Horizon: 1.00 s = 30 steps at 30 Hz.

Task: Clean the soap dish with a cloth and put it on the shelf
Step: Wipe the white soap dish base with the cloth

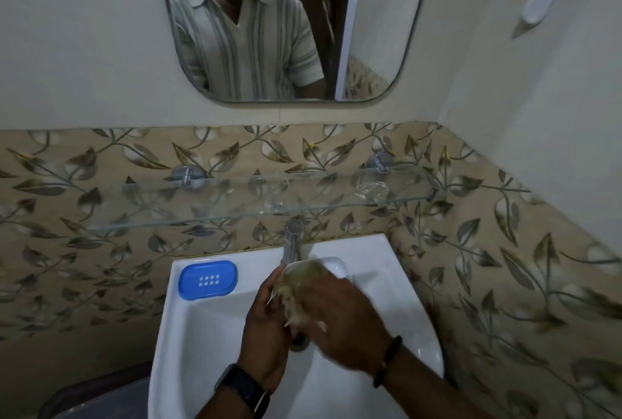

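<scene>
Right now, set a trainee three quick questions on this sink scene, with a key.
1. True or false: the blue tray rests on the sink's rim.
2. Onto the white soap dish the right hand presses: A a cloth, B a brush, C a sponge.
3. Which hand grips the dish?
Key: 1 true; 2 A, the cloth; 3 the left hand.
</scene>
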{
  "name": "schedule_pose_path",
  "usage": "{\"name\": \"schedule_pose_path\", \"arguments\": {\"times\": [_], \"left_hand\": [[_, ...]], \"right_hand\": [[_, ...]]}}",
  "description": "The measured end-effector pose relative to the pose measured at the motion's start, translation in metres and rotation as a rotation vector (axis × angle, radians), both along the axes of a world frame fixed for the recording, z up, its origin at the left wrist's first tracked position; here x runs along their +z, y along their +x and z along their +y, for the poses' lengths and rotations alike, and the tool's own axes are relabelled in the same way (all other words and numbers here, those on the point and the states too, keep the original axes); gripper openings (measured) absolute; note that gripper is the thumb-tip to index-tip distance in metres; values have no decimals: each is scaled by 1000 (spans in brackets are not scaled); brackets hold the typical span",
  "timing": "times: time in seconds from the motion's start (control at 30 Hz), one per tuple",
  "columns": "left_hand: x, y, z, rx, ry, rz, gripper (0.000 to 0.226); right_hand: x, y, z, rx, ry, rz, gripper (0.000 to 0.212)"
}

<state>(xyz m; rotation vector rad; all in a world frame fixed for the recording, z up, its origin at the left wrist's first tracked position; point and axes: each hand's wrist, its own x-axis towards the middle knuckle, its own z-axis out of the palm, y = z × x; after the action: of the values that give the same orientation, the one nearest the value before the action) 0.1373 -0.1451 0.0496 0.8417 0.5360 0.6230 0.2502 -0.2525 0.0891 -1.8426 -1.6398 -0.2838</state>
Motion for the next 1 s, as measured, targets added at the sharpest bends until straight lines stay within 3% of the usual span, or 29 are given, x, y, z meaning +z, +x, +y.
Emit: {"name": "schedule_pose_path", "arguments": {"times": [0.07, 0.13, 0.3, 0.4, 0.53, 0.6, 0.7, 0.83, 0.93, 1.0], "left_hand": [[0, -3, 7, -7, 48, 4, 48], [0, -9, 17, -42, 77, 18, 40], [7, -21, 29, -62, 89, 36, 41], [9, -28, 29, -42, 99, 26, 40], [10, -41, 35, -88, 91, -2, 41], [16, -46, 39, -128, 109, -5, 43], [24, -49, 39, -141, 130, -19, 47], [25, -50, 30, -112, 121, -31, 48], [23, -56, 32, -56, 80, -35, 48], [24, -59, 35, -51, 77, -37, 50]], "right_hand": [[-8, -12, 1, 78, -96, 62, 43], [-9, -9, 1, 35, -155, -45, 54], [-4, -10, 5, -246, -237, -308, 64], [-4, -28, 15, -348, -255, -247, 63], [-3, -49, 27, -52, -199, 22, 58], [1, -47, 28, 83, -206, 38, 59], [15, -31, 27, 195, -192, 20, 42], [21, -19, 20, 189, -213, -153, 38], [21, -17, 16, -35, -302, -407, 44], [20, -23, 15, -164, -368, -465, 53]]}}
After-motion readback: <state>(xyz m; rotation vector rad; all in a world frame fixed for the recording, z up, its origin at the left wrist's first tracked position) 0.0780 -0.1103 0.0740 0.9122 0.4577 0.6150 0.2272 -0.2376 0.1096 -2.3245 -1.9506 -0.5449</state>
